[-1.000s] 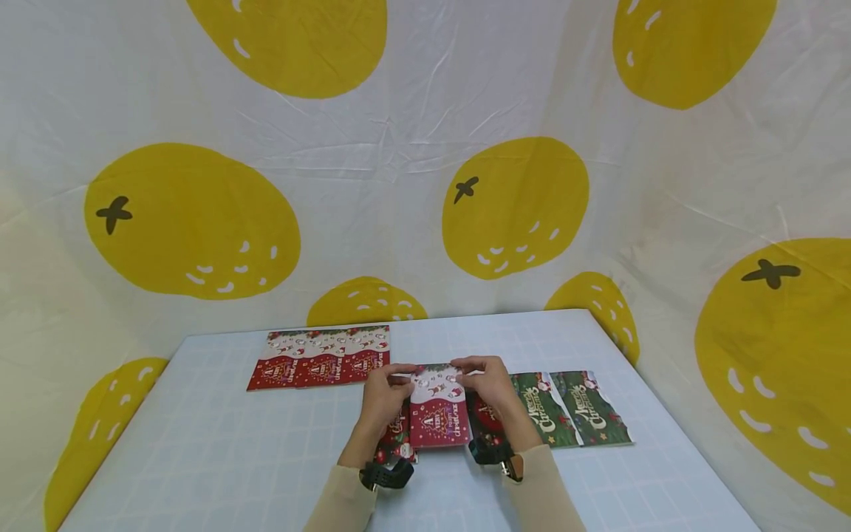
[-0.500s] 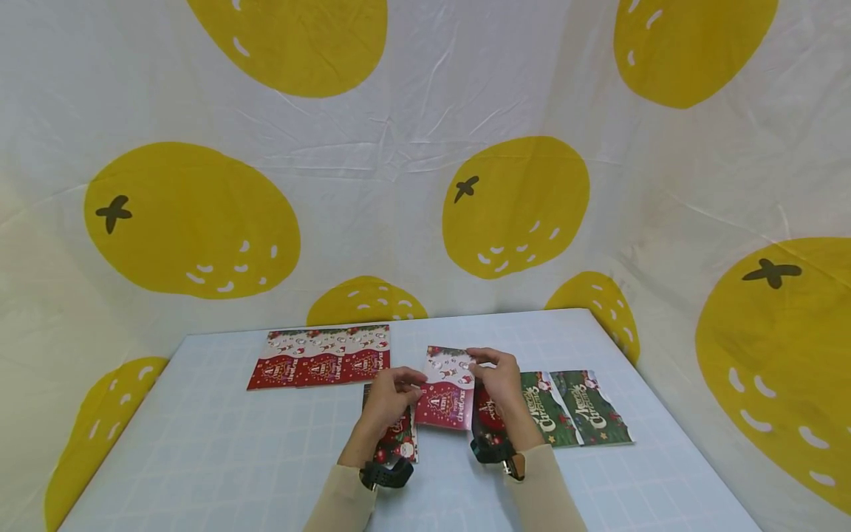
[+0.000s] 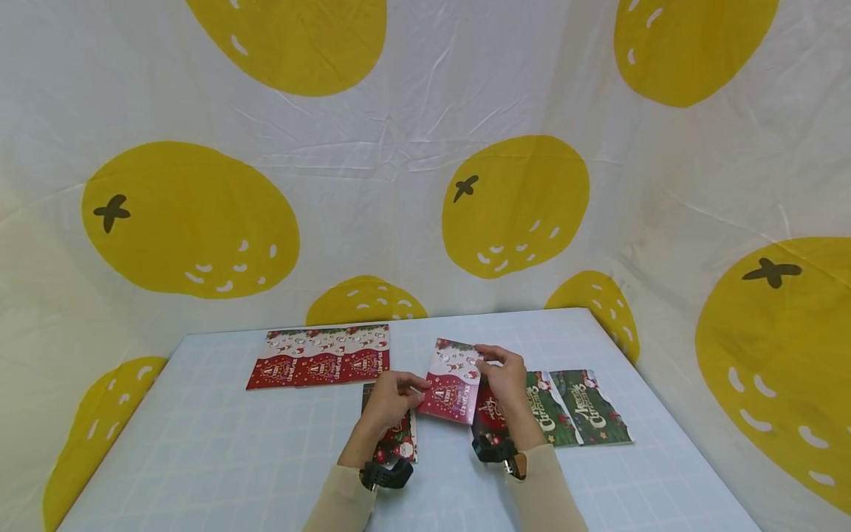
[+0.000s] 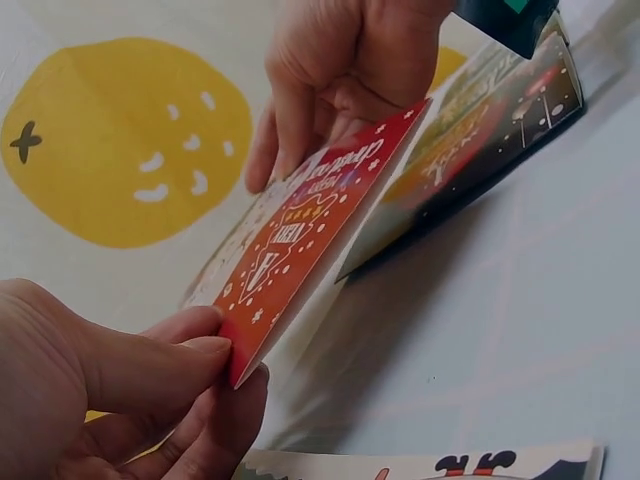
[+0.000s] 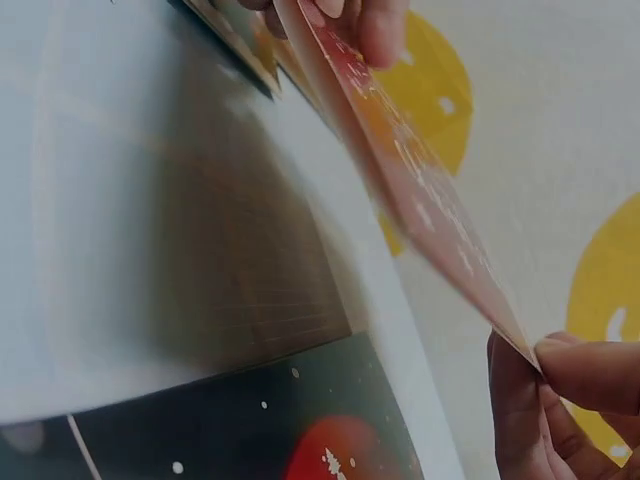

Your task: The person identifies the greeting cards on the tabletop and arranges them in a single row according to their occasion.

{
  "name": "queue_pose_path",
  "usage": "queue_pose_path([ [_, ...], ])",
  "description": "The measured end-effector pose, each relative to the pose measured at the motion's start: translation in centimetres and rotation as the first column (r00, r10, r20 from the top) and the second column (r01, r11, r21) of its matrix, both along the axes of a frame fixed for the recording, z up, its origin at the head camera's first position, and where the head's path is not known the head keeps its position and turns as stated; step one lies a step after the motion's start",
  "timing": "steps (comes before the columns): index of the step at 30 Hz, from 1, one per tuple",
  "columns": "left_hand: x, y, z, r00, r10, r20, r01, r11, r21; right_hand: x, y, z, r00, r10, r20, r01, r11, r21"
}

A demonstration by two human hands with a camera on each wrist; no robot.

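Note:
Both hands hold a red-and-white Christmas card [image 3: 450, 384] above the table, slanted in the head view. My left hand [image 3: 388, 399] pinches its left edge near the lower corner, thumb on the printed face in the left wrist view. At the upper right edge, my right hand [image 3: 505, 377] pinches the card between thumb and fingers. Seen from the right wrist, the card [image 5: 430, 210] is nearly edge-on. A dark Christmas card [image 3: 401, 443] lies partly hidden under the left hand. Another dark card [image 3: 488, 417] is beside the right wrist, partly covered.
Overlapping red-and-white cards [image 3: 320, 362] form a row at the back left of the pale table [image 3: 219, 443]. Two green cards, one inner [image 3: 548, 417] and one outer [image 3: 594, 410], lie right of the right hand. A fruit-patterned cloth [image 3: 372, 207] hangs behind.
The held card has moved away and to the right, and now slants. My left hand's grip has shifted from its upper left edge to near the lower left corner. More of both dark cards shows.

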State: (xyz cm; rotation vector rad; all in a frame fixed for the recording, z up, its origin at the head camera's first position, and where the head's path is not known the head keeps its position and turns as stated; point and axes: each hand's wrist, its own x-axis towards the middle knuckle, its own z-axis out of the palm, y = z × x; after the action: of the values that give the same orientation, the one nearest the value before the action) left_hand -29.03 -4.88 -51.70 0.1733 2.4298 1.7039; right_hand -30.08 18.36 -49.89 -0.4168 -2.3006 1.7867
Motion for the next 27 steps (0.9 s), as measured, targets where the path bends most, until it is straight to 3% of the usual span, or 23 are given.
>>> queue_pose_path([
  [15, -0.1, -0.5, 0.4, 0.997, 0.080, 0.002, -0.080, 0.996, 0.036, 0.2, -0.7, 0.0, 1.000, 0.028, 0.005, -0.028, 0.999, -0.025],
  [27, -0.5, -1.2, 0.1, 0.978, 0.203, -0.047, -0.197, 0.975, 0.108, 0.2, -1.7, 0.0, 0.989, 0.150, 0.008, -0.149, 0.987, -0.061],
])
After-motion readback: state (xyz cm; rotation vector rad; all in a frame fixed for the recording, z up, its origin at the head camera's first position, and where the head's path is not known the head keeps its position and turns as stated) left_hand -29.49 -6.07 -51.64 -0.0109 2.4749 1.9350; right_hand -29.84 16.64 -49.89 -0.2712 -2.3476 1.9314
